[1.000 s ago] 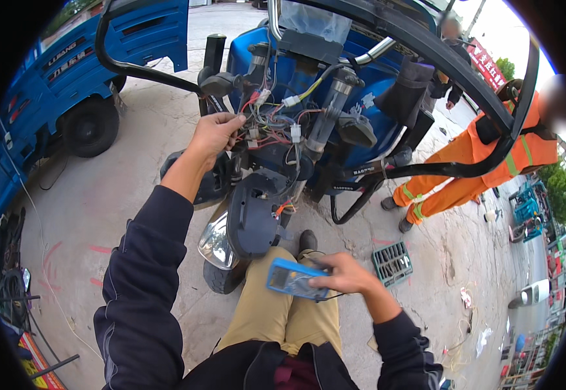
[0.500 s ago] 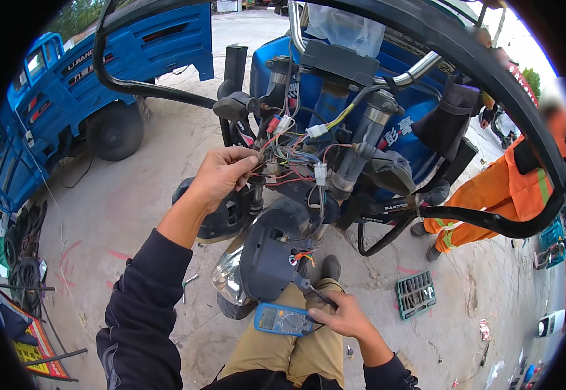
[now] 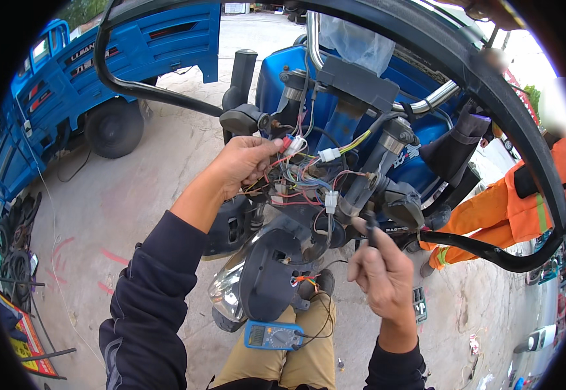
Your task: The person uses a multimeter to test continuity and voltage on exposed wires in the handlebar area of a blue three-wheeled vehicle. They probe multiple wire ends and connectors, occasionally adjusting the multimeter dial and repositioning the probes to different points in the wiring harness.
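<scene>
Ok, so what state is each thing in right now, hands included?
Left hand: pinched at the red connector
Right hand: closed around a black probe
Multimeter: resting face up on the legs; reading too small to tell
Wiring: exposed, loosely bunched
Lower white connector: wires at both ends
Headlight housing: coloured wires poking out
Blue truck: standing, side panel upright

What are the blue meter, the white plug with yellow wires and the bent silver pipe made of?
Blue meter: probably hard plastic, fairly matt; the boxy case is evenly coloured. White plug: likely plastic too, plain and smooth-looking, with a blocky shape. Silver pipe: seems polished metal, maybe chromed, because it gleams with bright and dark streaks.
</scene>
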Demonstrator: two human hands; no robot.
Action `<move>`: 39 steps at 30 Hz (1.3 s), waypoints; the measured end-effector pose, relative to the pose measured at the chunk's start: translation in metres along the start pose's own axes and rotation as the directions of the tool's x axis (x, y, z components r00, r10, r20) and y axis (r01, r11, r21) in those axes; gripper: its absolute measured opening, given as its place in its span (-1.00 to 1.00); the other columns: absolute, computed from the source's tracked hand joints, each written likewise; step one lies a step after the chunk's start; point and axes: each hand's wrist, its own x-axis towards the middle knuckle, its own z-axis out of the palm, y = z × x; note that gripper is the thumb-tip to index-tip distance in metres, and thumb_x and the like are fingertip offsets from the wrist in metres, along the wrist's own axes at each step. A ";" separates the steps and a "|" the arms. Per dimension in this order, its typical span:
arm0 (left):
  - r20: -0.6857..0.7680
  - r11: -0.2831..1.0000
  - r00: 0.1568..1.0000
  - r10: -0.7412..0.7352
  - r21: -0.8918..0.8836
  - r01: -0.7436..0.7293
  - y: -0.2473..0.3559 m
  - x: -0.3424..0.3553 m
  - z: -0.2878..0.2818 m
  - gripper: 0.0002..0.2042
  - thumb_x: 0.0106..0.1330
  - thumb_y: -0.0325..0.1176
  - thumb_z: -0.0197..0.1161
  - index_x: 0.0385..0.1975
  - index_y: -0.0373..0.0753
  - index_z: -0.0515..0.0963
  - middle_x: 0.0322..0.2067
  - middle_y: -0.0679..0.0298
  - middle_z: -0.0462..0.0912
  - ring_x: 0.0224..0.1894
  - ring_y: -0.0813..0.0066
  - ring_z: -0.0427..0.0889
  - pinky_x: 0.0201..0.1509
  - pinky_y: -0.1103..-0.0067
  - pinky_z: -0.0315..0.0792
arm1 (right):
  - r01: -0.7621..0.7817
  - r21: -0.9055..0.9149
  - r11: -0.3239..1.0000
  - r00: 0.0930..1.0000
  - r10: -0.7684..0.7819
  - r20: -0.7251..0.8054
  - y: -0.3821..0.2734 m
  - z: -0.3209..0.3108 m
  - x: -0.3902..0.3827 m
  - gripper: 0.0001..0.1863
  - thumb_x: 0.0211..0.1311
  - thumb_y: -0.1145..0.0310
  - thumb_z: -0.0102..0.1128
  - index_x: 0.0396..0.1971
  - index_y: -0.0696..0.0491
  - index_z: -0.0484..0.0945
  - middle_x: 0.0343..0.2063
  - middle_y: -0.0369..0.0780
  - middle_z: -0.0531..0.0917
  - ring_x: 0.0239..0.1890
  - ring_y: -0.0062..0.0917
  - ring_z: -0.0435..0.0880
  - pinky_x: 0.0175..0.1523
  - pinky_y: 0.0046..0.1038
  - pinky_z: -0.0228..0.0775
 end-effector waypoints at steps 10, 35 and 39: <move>0.074 0.997 0.997 -0.006 -0.075 0.012 -0.009 0.001 -0.010 -0.70 0.44 -0.20 0.39 -0.51 -0.18 0.53 -0.65 0.50 0.41 -0.74 0.81 0.25 -0.70 0.74 0.05 | -0.099 0.013 0.995 0.993 0.100 -0.068 0.006 0.025 0.039 -0.60 0.60 0.37 -0.01 0.26 0.28 0.51 -0.57 -0.37 0.50 -0.62 -0.84 0.25 -0.51 -0.69 0.05; 0.248 0.993 0.965 -0.080 -0.060 0.098 0.012 0.016 0.006 -0.72 0.39 -0.16 0.38 -0.48 -0.19 0.56 -0.78 0.56 0.26 -0.79 0.81 0.11 -0.75 0.73 -0.04 | -0.055 -0.158 0.986 0.987 0.030 -0.156 0.007 0.073 0.084 -0.69 0.59 0.34 0.00 -0.02 0.28 0.60 -0.64 -0.22 0.64 -0.68 -0.66 0.48 -0.51 -0.54 0.29; 0.211 0.995 0.975 -0.076 -0.051 0.089 0.014 0.012 0.014 -0.71 0.39 -0.15 0.38 -0.48 -0.20 0.56 -0.78 0.55 0.25 -0.77 0.80 0.09 -0.72 0.71 -0.07 | -0.106 -0.304 0.947 0.982 0.051 -0.184 0.019 0.077 0.085 -0.73 0.56 0.36 0.04 -0.13 0.28 0.61 -0.73 -0.25 0.53 -0.68 -0.64 0.48 -0.53 -0.46 0.29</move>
